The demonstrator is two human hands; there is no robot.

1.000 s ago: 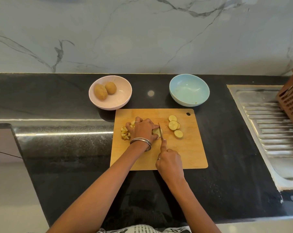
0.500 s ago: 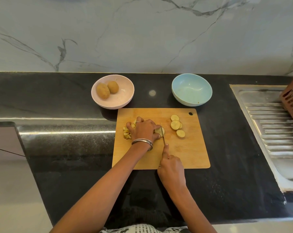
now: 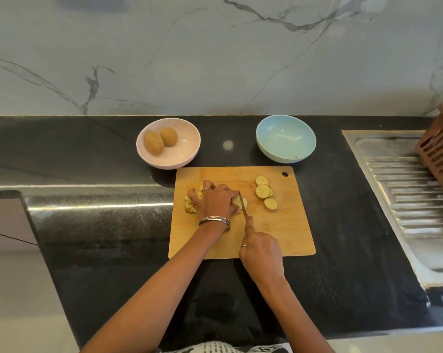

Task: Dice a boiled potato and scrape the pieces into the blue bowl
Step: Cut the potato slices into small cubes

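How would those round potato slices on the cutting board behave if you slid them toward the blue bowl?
The potato slices lie flat on the cutting board, so they would probably slide rather than roll. Being boiled, they are likely soft and may break if pushed hard. Two overlap, so they might stick and move together. The whole potatoes in the pink bowl look likelier to roll.

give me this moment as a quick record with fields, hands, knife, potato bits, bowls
left hand: left hand holds down a potato slice on the cutting board
right hand: right hand grips the knife, forefinger along its spine
knife: blade across the held slice
diced pieces: small pile by the left fingers
uncut slices: four rounds right of the blade
blue bowl: blue bowl behind the board, no pieces in it
pink bowl: pink bowl holds two whole potatoes
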